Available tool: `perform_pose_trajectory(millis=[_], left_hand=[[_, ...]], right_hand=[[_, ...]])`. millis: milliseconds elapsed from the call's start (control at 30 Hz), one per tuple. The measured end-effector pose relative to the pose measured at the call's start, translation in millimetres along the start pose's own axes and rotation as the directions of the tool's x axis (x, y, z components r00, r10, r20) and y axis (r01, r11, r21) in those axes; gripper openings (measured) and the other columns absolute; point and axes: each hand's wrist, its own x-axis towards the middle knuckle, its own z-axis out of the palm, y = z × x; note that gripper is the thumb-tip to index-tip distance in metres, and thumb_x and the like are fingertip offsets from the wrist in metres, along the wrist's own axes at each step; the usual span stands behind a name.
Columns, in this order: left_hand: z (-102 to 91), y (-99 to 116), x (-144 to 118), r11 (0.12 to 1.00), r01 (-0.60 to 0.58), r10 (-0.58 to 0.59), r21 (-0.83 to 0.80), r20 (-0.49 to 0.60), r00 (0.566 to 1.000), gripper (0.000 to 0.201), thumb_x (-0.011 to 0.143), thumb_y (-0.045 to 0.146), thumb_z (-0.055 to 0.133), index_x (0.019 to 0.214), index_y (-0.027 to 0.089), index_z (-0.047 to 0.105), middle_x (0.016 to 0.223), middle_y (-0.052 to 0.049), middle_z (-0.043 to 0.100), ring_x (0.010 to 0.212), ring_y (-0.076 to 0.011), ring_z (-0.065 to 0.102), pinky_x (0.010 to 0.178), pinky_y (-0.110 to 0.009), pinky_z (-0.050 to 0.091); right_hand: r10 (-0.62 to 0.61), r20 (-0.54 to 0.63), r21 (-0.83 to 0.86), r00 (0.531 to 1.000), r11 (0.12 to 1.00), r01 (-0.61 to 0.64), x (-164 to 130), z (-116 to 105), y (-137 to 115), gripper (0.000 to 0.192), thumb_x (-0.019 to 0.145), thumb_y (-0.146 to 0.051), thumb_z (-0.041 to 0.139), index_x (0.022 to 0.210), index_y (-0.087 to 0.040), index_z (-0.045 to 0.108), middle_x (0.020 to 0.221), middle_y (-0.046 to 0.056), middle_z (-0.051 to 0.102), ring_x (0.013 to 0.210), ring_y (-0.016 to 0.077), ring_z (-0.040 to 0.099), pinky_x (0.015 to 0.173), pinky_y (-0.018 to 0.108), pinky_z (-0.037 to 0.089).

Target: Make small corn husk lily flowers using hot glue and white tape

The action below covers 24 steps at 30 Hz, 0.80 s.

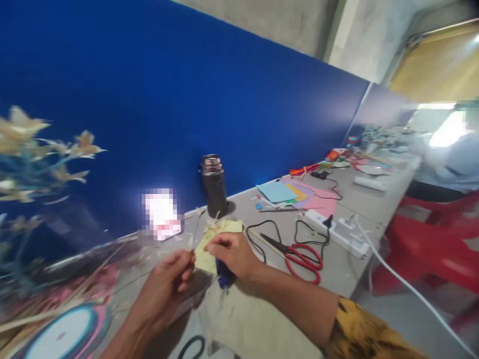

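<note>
My left hand (174,271) is closed, thumb and forefinger pinched together at the left edge of a pale yellow paper (205,259). Whatever thin piece sits in that pinch is too small to make out. Just to the right, my right hand (235,254) curls over the same paper with its fingers bent. A dark blue tool (223,275) shows under its palm, mostly covered by the hand. Small pale yellow scraps (215,228) lie on the paper's far part. Red-handled scissors (305,257) rest right of my right hand, blades partly over a thin stick.
A dark open flask (215,192) stands by the blue wall, near a bright, blurred-out patch. Coloured paper sheets (277,191), black cords and a white power strip (337,232) lie rightward. Artificial flowers (22,129) and a round reel (62,334) are left. Someone sits far right near red stools (430,244).
</note>
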Motion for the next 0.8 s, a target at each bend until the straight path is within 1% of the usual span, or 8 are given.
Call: perform_pose_trajectory(millis=[67, 167, 200, 267, 400, 567, 700, 800], left_hand=[[-7.7, -1, -2, 0.998, 0.036, -0.036, 0.046, -0.019, 0.999, 0.050, 0.048, 0.043, 0.100, 0.065, 0.011, 0.065, 0.056, 0.006, 0.048, 0.047, -0.0028, 0.035, 0.038, -0.012, 0.028], [-15.5, -5, -15, 0.996, 0.041, -0.035, 0.074, -0.085, 0.996, 0.047, 0.054, 0.045, 0.097, 0.070, 0.012, 0.068, 0.054, 0.006, 0.047, 0.047, -0.0033, 0.034, 0.041, -0.013, 0.028], [-15.5, -7, -22, 0.996, 0.019, -0.008, 0.084, -0.128, 0.992, 0.047, 0.055, 0.046, 0.096, 0.066, 0.013, 0.066, 0.051, 0.007, 0.043, 0.045, -0.0032, 0.032, 0.040, -0.013, 0.026], [-11.9, -8, -37, 0.988, -0.043, 0.073, 0.151, -0.201, 0.977, 0.042, 0.058, 0.044, 0.094, 0.068, 0.013, 0.068, 0.051, 0.006, 0.045, 0.046, -0.0042, 0.035, 0.042, -0.014, 0.025], [-3.7, -11, -51, 0.966, -0.125, 0.190, 0.225, -0.294, 0.937, 0.030, 0.060, 0.038, 0.089, 0.068, 0.013, 0.075, 0.049, 0.004, 0.051, 0.046, -0.0065, 0.039, 0.046, -0.019, 0.028], [-1.4, -14, -57, 0.966, -0.152, 0.209, 0.211, -0.285, 0.935, 0.020, 0.061, 0.031, 0.087, 0.070, 0.014, 0.079, 0.048, 0.003, 0.053, 0.049, -0.0088, 0.041, 0.049, -0.022, 0.030], [-1.8, -18, -60, 0.963, -0.185, 0.228, 0.194, -0.231, 0.946, 0.017, 0.064, 0.029, 0.086, 0.070, 0.015, 0.078, 0.049, 0.003, 0.054, 0.048, -0.0085, 0.041, 0.048, -0.022, 0.030], [-3.4, -20, -60, 0.962, -0.199, 0.234, 0.185, -0.193, 0.953, 0.016, 0.065, 0.028, 0.085, 0.072, 0.015, 0.078, 0.052, 0.002, 0.057, 0.048, -0.0086, 0.043, 0.049, -0.022, 0.031]], right_hand=[[0.001, 0.000, -0.017, 1.000, 1.000, -0.001, 3, -1, 2, 0.024, 0.071, -0.042, 0.073, 0.066, -0.019, 0.077, 0.064, 0.000, 0.072, 0.063, 0.0174, 0.060, 0.061, 0.027, 0.047], [0.013, 0.023, -0.015, 1.000, 1.000, -0.013, -1, 0, 0, 0.023, 0.071, -0.040, 0.073, 0.066, -0.018, 0.077, 0.064, -0.001, 0.071, 0.063, 0.0157, 0.060, 0.062, 0.025, 0.047], [0.022, 0.031, -0.004, 0.999, 1.000, -0.022, -5, 0, -2, 0.022, 0.072, -0.038, 0.072, 0.067, -0.018, 0.077, 0.064, -0.002, 0.070, 0.064, 0.0149, 0.060, 0.062, 0.024, 0.046], [0.046, 0.054, 0.025, 0.997, 0.999, -0.048, -12, 0, -6, 0.024, 0.080, -0.037, 0.066, 0.072, -0.018, 0.078, 0.067, -0.003, 0.068, 0.068, 0.0142, 0.061, 0.064, 0.023, 0.046], [0.079, 0.172, 0.064, 0.982, 0.994, -0.091, -17, -3, -7, 0.019, 0.077, -0.039, 0.077, 0.071, -0.020, 0.078, 0.071, 0.003, 0.071, 0.069, 0.0180, 0.061, 0.065, 0.029, 0.049], [0.085, 0.308, -0.011, 0.948, 0.996, -0.086, -28, -1, -11, 0.025, 0.080, -0.045, 0.077, 0.087, -0.021, 0.080, 0.085, 0.006, 0.075, 0.080, 0.0221, 0.066, 0.072, 0.033, 0.052], [0.114, 0.332, -0.042, 0.937, 0.994, -0.106, -38, 1, -10, 0.021, 0.084, -0.041, 0.074, 0.090, -0.020, 0.077, 0.083, 0.004, 0.072, 0.075, 0.0187, 0.063, 0.067, 0.030, 0.049], [0.089, 0.317, -0.106, 0.944, 0.993, -0.059, -41, 0, -6, 0.018, 0.086, -0.037, 0.072, 0.093, -0.021, 0.075, 0.084, 0.003, 0.071, 0.074, 0.0181, 0.061, 0.065, 0.029, 0.047]])
